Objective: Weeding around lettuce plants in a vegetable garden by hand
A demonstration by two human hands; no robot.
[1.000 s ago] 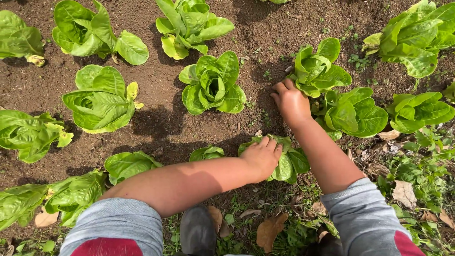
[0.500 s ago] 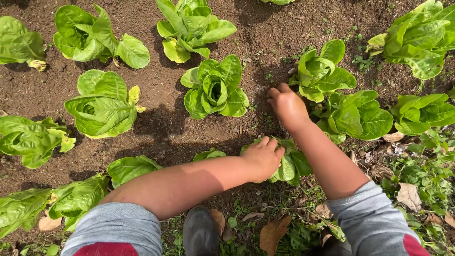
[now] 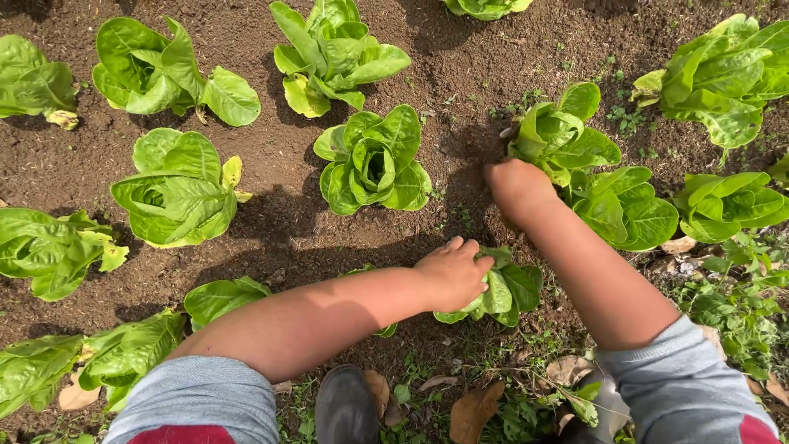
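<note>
The left hand [image 3: 450,271] lies flat and released on a small lettuce plant [image 3: 497,288] near the bottom of the bed, fingers spread over its leaves and pressing them aside rather than closing round anything. The right hand [image 3: 516,187] is down at the soil [image 3: 279,222] just left of another lettuce [image 3: 563,136], its fingers curled under and out of sight, so whether it pinches anything I cannot tell. Judging by this, the work in hand looks like weeding by hand between the plants: tiny green weeds [image 3: 464,215] dot the dark earth between the two hands. A careful grip low at the roots, without tearing the neighbouring leaves, seems to be what this calls for. No bucket, basket or tray shows anywhere. Further lettuces stand in rows to the left and far side, and a dark boot [image 3: 343,403] shows at the near edge among dry leaves [image 3: 472,411].
</note>
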